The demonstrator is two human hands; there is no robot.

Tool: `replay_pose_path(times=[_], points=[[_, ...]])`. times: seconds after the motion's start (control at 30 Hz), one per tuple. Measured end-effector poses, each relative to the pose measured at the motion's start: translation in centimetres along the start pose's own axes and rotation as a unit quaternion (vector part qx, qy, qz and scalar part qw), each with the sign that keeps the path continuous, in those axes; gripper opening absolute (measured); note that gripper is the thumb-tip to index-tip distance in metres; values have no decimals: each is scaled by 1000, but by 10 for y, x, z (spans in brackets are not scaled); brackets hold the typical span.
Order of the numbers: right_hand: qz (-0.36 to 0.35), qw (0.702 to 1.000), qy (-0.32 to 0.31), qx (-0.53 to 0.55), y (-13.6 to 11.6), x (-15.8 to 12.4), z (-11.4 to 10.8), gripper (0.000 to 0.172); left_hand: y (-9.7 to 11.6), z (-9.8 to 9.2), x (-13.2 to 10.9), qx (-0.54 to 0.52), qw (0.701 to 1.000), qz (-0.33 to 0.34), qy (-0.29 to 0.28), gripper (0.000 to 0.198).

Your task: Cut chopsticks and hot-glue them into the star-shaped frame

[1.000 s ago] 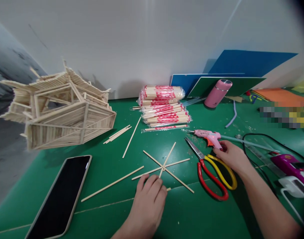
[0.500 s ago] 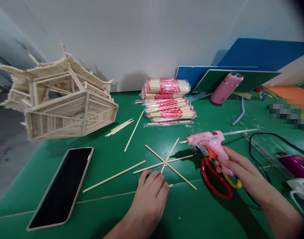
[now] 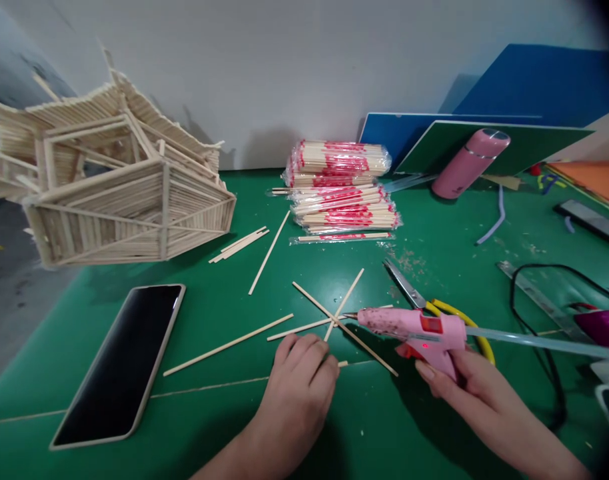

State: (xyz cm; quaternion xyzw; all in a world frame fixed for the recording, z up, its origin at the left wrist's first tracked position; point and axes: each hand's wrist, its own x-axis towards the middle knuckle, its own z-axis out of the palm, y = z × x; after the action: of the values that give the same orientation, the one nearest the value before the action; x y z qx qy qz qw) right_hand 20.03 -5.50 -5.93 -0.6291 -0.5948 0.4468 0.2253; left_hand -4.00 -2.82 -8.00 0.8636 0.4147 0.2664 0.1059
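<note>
Three thin wooden sticks (image 3: 369, 353) lie crossed in a star on the green table. My left hand (image 3: 302, 390) is closed, fingertips pressed down on the lower end of one crossed stick (image 3: 352, 288). A short stick end (image 3: 342, 364) pokes out beside its knuckles; the rest is hidden. My right hand (image 3: 477, 393) grips a pink hot glue gun (image 3: 409, 327) by the handle. Its nozzle is at the crossing of the sticks, and a clear glue stick (image 3: 539, 340) sticks out of its back. Scissors (image 3: 407, 283) with yellow and red handles lie partly behind the gun.
A stick-built model (image 3: 134, 213) stands at the left, behind a phone (image 3: 119, 367). Loose sticks (image 3: 229, 345) and wrapped chopstick bundles (image 3: 342, 193) lie around the middle. On the right are a pink bottle (image 3: 472, 163), boards (image 3: 529, 87), a ruler (image 3: 539, 300) and a black cable (image 3: 549, 373).
The glue gun has moved left and down, bringing its nozzle to the crossing of the sticks. My left hand stays in place. The view has shifted slightly.
</note>
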Motion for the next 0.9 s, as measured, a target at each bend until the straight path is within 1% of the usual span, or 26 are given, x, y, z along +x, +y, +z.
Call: replay_pose_path(times=[0.07,0.17,0.37,0.53,0.7,0.8,0.9], points=[[-10,1000,-9,-26,-2,0,0,31,-1,-1,1,-8,1000,-20,10,16],[-14,997,-14,-73,-8,2,0,23,-3,-2,2,-10,998,-52,17,13],[-25,996,-17,-89,-17,3,1,17,-6,2,2,-17,997,-74,28,12],[-23,994,-23,-103,-13,2,1,20,-7,1,5,-8,997,-75,35,13],[-1,995,-39,-96,-6,-2,-1,24,-11,0,7,-21,994,-97,44,12],[6,996,-30,-86,-5,-4,-2,29,-11,0,7,-19,993,-106,37,12],[10,996,-24,-81,-6,-5,-3,29,-10,1,8,-15,994,-106,28,14]])
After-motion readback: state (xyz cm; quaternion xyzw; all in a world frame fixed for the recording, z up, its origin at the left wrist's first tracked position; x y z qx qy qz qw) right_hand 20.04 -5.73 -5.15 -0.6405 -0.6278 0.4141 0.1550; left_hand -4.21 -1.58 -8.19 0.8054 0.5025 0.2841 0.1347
